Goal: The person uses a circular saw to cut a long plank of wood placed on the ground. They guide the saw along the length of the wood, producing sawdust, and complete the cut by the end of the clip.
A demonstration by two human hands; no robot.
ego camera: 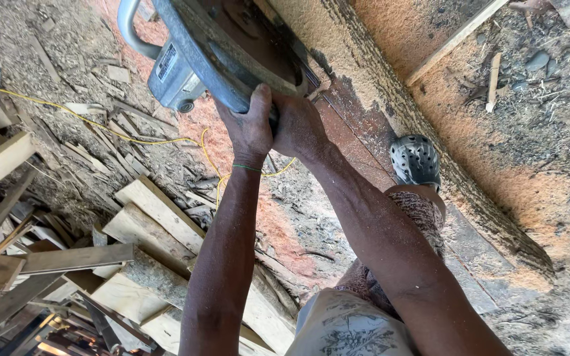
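Both arms stretched forward, left hand [251,125] and right hand [297,126] clenched together

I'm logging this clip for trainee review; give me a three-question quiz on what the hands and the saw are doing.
1. True or false: both hands grip the grey power saw.
2. Which foot covering shows beside the log? A) grey perforated clog B) black boot C) bare foot
3. What colour is the cord trailing across the ground?

Key:
1. True: left hand and right hand clasp its rear edge side by side.
2. A, the clog.
3. Yellow, the cord running over sawdust and offcuts.
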